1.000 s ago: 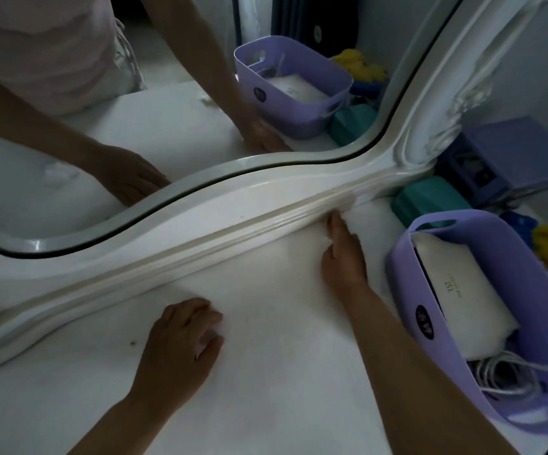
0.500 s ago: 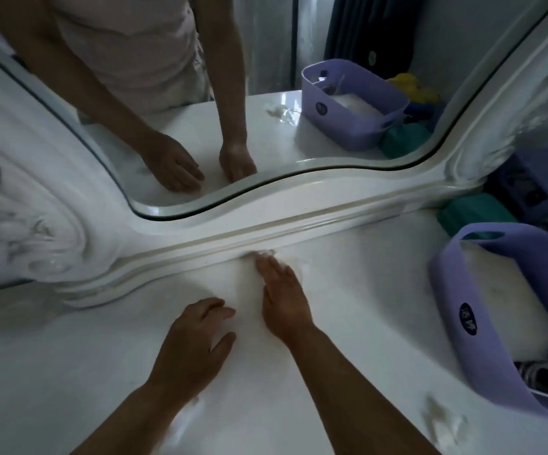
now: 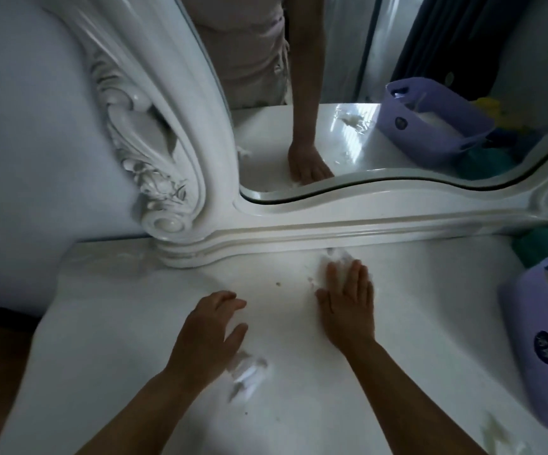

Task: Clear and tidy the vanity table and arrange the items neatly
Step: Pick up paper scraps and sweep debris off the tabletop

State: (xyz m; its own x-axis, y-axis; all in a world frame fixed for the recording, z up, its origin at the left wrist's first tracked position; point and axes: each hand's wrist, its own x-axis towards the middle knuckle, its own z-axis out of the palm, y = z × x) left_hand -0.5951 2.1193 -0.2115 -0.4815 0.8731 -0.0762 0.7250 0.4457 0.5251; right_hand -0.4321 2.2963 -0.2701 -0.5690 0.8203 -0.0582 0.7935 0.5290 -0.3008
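The right hand has swept leftward along the foot of the mirror frame over the last second, from beside the lilac basket to mid-table, and the view has swung left with it. That reads as wiping: the far strip of the tabletop looks covered, the left end not yet.

Right hand now: flat, fingers straight and together, pressing a wad of white tissue onto the tabletop at about 12 o'clock from the wrist, just short of the frame. It is pushing, not gripping.

Left hand: resting on the surface at roughly 9 o'clock from the right one, fingers loosely bent, holding nothing that shows (bracing, I would judge).

A crumpled white scrap lies just at 4 o'clock of the left hand, touching or nearly so; another scrap sits at 5 o'clock near the front edge. The basket stands at 3 o'clock, well apart. Both scraps still need collecting.
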